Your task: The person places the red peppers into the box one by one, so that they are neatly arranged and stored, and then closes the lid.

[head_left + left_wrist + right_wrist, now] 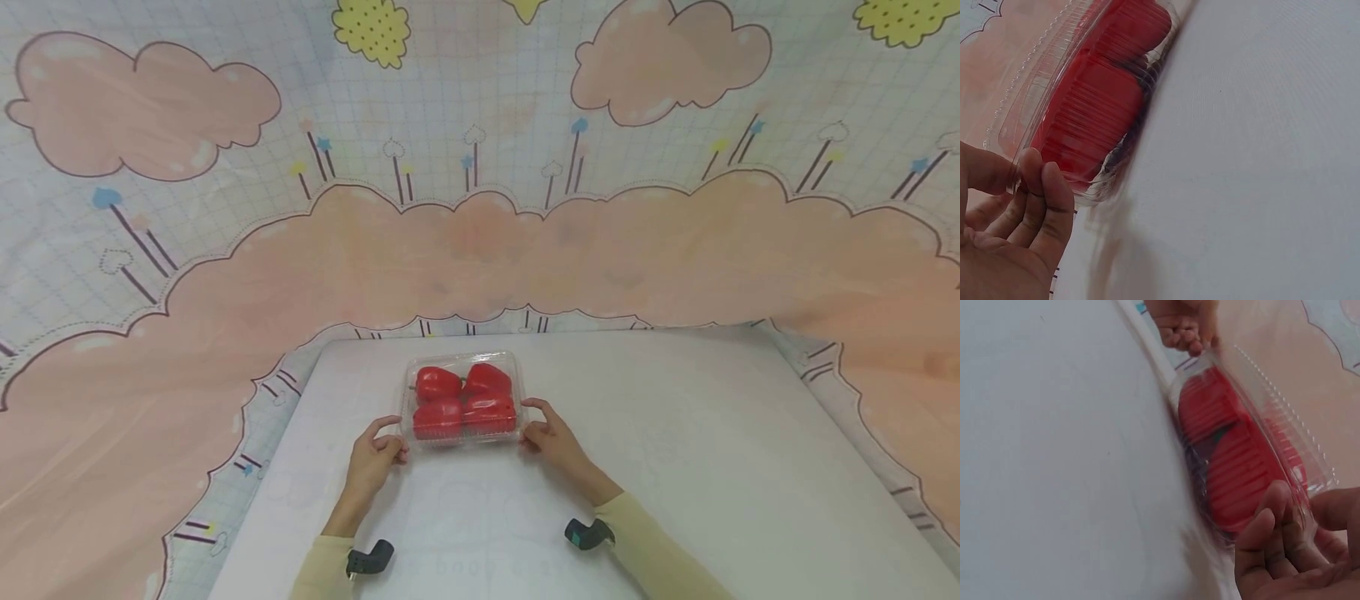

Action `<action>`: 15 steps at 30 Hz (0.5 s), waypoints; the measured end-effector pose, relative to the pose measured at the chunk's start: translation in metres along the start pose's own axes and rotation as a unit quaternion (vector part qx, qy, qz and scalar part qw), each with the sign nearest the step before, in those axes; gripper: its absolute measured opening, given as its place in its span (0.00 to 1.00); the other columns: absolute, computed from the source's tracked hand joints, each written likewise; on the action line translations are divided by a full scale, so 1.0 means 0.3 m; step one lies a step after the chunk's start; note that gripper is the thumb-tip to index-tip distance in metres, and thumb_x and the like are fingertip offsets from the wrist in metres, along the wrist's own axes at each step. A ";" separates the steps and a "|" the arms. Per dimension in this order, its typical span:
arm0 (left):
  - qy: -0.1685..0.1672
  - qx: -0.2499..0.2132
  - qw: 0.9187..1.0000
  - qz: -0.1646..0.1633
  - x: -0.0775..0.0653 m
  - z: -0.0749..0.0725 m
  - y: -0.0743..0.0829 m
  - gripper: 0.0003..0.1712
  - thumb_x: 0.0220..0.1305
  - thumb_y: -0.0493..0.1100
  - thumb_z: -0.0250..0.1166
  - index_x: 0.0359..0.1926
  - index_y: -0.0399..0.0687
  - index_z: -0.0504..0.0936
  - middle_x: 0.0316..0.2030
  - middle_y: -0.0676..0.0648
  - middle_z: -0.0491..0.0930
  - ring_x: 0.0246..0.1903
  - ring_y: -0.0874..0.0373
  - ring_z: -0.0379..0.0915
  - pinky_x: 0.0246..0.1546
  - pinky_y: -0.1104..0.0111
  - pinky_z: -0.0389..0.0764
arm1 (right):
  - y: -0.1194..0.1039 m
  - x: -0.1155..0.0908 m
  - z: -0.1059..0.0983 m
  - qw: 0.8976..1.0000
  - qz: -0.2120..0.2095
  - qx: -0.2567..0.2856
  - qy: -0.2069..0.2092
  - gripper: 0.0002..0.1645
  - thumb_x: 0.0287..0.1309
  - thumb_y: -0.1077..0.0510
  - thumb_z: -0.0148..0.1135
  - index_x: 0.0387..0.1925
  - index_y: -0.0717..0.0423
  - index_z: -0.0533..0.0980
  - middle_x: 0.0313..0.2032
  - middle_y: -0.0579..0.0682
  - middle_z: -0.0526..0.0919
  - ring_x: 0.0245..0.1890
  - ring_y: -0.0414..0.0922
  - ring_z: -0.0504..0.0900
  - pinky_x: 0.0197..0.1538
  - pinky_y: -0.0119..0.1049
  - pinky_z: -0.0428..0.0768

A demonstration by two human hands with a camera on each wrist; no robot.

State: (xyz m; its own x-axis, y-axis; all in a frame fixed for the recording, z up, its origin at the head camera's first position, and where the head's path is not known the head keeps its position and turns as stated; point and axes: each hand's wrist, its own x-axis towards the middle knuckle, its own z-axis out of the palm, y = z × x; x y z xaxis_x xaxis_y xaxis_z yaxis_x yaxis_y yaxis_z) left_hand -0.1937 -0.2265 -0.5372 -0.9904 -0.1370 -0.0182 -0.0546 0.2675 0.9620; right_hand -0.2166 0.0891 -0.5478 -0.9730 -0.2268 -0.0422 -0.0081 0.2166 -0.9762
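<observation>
A clear plastic clamshell box (457, 359) with several red bell peppers (438, 418) inside is near the table's left middle in the head view. My left hand (371, 458) pinches the rim at its near left corner between thumb and fingers. At the opposite near corner, my right hand (557, 446) grips the rim the same way. The left wrist view shows the box's ribbed wall beside the left hand (1019, 231), along with a beaded edge on its upper part. Whether the lid is fastened cannot be made out.
The box is over a white tabletop (675, 450). Behind and around the table hangs a printed cloth (525, 258) with clouds and stars. Small black devices (371, 557) are worn at both wrists over light yellow sleeves (652, 550).
</observation>
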 end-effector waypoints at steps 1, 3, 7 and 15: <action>0.002 0.000 1.000 0.001 0.001 -0.001 -0.002 0.22 0.64 0.30 0.55 0.60 0.37 0.72 0.25 0.41 0.83 0.22 0.63 0.77 0.27 0.73 0.83 | 0.001 0.002 -0.005 1.000 -0.002 0.003 -0.010 0.26 0.69 0.62 0.51 0.66 0.51 0.62 0.33 0.59 0.84 0.31 0.42 0.79 0.38 0.27 0.81; 0.003 0.001 1.000 0.000 0.003 -0.003 -0.002 0.22 0.64 0.30 0.55 0.60 0.37 0.72 0.25 0.41 0.83 0.22 0.63 0.77 0.27 0.73 0.83 | 0.001 0.004 -0.012 0.999 -0.010 0.010 -0.029 0.27 0.69 0.63 0.52 0.67 0.53 0.61 0.35 0.62 0.84 0.32 0.43 0.81 0.40 0.27 0.82; 0.000 -0.001 1.000 -0.012 0.004 -0.006 0.001 0.22 0.65 0.31 0.55 0.60 0.39 0.72 0.27 0.41 0.84 0.23 0.63 0.77 0.28 0.74 0.83 | -0.002 0.013 -0.018 0.999 -0.015 0.024 -0.044 0.28 0.67 0.65 0.53 0.66 0.56 0.60 0.33 0.61 0.84 0.31 0.42 0.81 0.40 0.27 0.84; -0.006 -0.001 1.000 -0.024 0.008 -0.007 0.000 0.22 0.66 0.31 0.55 0.61 0.41 0.72 0.27 0.43 0.83 0.24 0.63 0.77 0.30 0.74 0.83 | 0.002 0.024 -0.009 0.999 -0.001 0.040 -0.028 0.29 0.65 0.66 0.52 0.66 0.53 0.61 0.27 0.53 0.81 0.29 0.43 0.76 0.37 0.28 0.79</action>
State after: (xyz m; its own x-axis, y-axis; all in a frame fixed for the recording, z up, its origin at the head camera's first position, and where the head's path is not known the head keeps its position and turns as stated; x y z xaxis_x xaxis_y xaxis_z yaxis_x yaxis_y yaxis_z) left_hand -0.1960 -0.2288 -0.5367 -0.9879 -0.1393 -0.0679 -0.1025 0.2587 0.9605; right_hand -0.2241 0.0903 -0.5481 -0.9588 -0.2796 -0.0507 0.0115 0.1403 -0.9900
